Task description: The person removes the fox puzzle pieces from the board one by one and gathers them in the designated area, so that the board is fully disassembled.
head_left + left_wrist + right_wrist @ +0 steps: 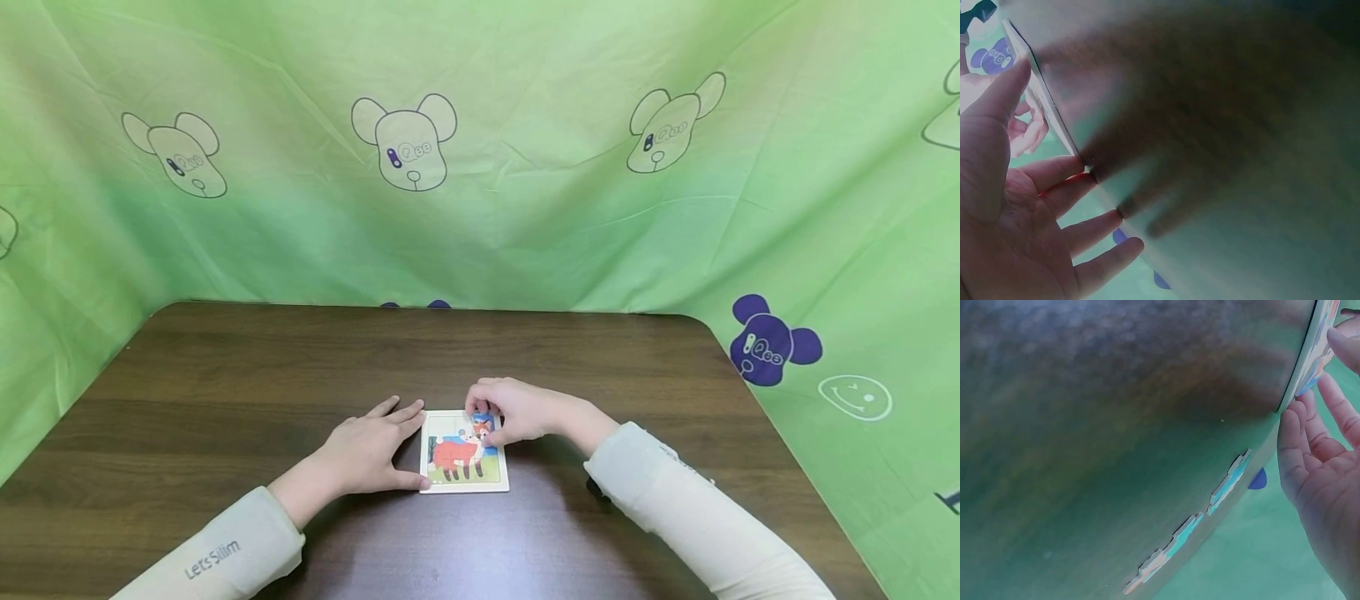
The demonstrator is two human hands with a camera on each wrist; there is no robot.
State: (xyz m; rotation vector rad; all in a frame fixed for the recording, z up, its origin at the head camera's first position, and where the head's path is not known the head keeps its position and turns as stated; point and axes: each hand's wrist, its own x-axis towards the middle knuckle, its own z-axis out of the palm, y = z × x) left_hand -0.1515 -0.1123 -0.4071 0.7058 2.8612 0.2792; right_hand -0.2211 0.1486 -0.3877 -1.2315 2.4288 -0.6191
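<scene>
My spread left hand [367, 452] touches the square, pale-framed animal puzzle [465, 488]; my right hand [522, 410] pinches an orange-and-blue piece [481, 427].

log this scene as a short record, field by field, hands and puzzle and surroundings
left hand: spread, thumb on the puzzle board's lower left corner, fingers along its left side
right hand: curled over the board's upper right, seemingly pinching a puzzle piece
puzzle board: square, light rim, orange-red animal picture
loose pieces: thin, partly blue, on the table, seen from the right wrist
table: dark brown wood
backdrop: green cloth with bear-like heads
</scene>
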